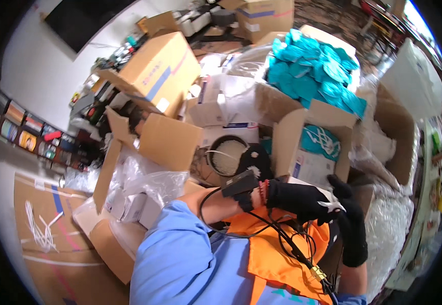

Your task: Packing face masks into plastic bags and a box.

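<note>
In front of my chest, my two black-gloved hands come together around a small, crumpled white strip [331, 204]. My left hand [301, 201] reaches in from the left with its fingers closed at the strip. From the lower right rises my right hand [352, 223], its fingers curled and meeting the left ones there. What the strip is made of cannot be made out. Just beyond the hands stands an opened carton [288, 140] holding a smaller white box [315, 168], a teal bundle [310, 136] and a tangle of white ties [324, 142].
A heap of teal rounded pieces [312, 68] fills a container behind. A round dark-rimmed tub [227, 155] sits left of the hands. Open cartons [167, 142] and plastic wrap [386, 234] crowd both sides. Black cables [282, 236] hang over my orange apron [267, 254].
</note>
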`<state>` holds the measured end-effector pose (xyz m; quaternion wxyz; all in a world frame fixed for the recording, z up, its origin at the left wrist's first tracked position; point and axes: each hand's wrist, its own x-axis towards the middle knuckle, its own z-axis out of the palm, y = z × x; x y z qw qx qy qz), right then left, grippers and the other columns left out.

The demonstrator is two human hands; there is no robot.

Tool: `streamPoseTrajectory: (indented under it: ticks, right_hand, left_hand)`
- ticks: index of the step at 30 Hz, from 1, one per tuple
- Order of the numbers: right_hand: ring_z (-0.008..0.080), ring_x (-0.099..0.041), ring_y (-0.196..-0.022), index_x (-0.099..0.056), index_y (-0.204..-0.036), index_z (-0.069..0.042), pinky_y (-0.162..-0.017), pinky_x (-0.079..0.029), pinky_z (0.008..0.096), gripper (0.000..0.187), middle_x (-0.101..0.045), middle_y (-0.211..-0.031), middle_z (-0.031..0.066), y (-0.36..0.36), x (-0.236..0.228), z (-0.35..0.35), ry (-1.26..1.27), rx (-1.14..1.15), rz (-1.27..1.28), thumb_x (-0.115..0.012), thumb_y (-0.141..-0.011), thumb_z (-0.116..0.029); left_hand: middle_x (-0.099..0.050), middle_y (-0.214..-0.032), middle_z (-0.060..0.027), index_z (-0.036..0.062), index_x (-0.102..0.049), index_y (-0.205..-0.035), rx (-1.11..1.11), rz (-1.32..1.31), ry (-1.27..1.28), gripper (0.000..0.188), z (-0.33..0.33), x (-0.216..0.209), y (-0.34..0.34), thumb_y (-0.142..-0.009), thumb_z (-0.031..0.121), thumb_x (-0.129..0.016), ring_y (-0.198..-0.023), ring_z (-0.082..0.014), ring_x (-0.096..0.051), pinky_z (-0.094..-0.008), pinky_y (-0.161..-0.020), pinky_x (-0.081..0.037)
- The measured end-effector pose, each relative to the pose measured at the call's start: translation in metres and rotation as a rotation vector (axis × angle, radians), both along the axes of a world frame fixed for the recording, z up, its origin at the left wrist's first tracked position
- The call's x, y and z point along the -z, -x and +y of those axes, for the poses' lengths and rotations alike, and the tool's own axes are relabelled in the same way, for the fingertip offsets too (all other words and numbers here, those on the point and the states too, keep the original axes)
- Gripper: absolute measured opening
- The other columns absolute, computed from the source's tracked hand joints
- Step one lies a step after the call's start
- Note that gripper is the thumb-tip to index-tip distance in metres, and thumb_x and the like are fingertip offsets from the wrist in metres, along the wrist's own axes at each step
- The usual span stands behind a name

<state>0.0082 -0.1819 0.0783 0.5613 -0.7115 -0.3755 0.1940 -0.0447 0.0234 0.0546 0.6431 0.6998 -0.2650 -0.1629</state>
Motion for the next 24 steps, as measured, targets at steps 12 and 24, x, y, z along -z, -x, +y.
streamPoseTrajectory:
  ticks: [12,24]
  right_hand:
    - [0.0348,-0.066,-0.087,-0.064,-0.094,0.002,-0.078,-0.053,0.0397,0.045,-0.067,-0.09,0.0172,0.027,-0.093,-0.038,0.131,-0.59,0.358,-0.056,-0.092,-0.043]
    - [0.0317,-0.061,-0.095,-0.06,-0.115,-0.004,-0.083,-0.049,0.0394,0.029,-0.062,-0.11,0.016,-0.02,-0.116,-0.112,0.417,-0.357,-0.505,-0.059,-0.09,-0.02]
  left_hand:
    - [-0.061,-0.076,-0.0149,0.004,-0.06,-0.092,0.336,-0.146,-0.133,0.021,-0.008,-0.062,0.041,-0.093,0.024,-0.057,-0.07,-0.031,-0.061,-0.038,-0.064,-0.048]
    - [-0.063,-0.086,-0.0161,0.0055,-0.063,-0.089,-0.13,-0.14,-0.42,0.014,0.126,0.027,0.094,-0.088,0.018,-0.058,-0.078,-0.0329,-0.063,-0.0397,-0.068,-0.051]
